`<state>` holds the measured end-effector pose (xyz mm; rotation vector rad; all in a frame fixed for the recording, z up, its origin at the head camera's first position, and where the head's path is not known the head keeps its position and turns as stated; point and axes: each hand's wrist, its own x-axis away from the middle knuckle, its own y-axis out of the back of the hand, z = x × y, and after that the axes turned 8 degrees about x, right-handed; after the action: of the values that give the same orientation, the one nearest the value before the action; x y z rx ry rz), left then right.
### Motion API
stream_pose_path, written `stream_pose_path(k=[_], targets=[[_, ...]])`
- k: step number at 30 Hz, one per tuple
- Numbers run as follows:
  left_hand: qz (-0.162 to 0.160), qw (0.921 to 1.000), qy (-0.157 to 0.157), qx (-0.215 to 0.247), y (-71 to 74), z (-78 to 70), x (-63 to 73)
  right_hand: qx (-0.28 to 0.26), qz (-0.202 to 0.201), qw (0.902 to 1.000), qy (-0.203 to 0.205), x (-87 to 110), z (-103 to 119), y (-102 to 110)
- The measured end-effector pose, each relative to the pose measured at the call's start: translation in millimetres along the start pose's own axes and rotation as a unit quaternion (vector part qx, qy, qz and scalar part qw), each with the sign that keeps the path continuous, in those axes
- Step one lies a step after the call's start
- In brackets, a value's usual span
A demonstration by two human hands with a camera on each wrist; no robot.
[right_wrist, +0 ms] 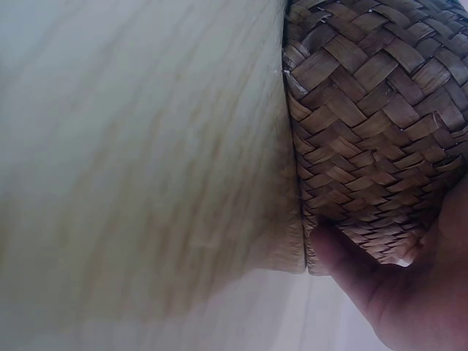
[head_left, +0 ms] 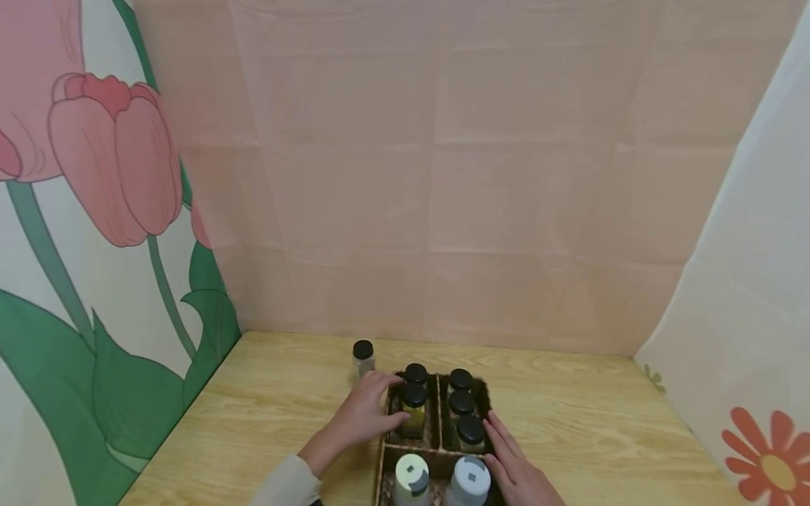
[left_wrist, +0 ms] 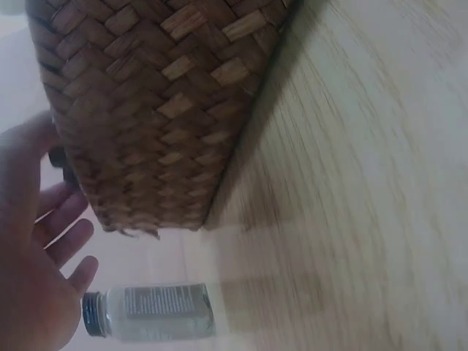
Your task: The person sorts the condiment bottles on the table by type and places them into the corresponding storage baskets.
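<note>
A divided woven basket [head_left: 439, 414] stands near the front of the table. My left hand [head_left: 363, 411] reaches over its left rim, thumb and fingers spread beside a black-lidded jar [head_left: 414, 414] with yellowish contents. Another black-lidded jar [head_left: 415, 372] is behind that one. In the left wrist view, the fingers [left_wrist: 69, 238] are apart and loosely bent; the basket wall hides some fingertips. My right hand [head_left: 515, 464] rests along the basket's right side, fingers extended, and the right wrist view shows a finger [right_wrist: 344, 252] against the weave.
Three black-lidded jars [head_left: 462, 402] stand in the back right compartment. Two pale-capped bottles, one greenish-white [head_left: 411, 474] and one white [head_left: 471, 478], are in the front compartment. A clear black-capped bottle [head_left: 363, 362] stands outside, behind my left hand. A pink cloth [head_left: 430, 176] hangs behind the table.
</note>
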<state>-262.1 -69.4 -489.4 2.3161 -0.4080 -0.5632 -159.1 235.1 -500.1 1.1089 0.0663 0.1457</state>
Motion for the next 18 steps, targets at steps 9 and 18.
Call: stream_pose_path(k=[9, 18], targets=[[-0.09, 0.9959, -0.012, 0.001, 18.2, 8.2, 3.0, -0.001, -0.004, 1.0, -0.002, 0.8, 2, 1], [-0.164, 0.9864, 0.004, 0.019, 31.0, 18.6, -3.5, 0.008, -0.007, 0.9999, 0.004, 0.4, 0, -1]])
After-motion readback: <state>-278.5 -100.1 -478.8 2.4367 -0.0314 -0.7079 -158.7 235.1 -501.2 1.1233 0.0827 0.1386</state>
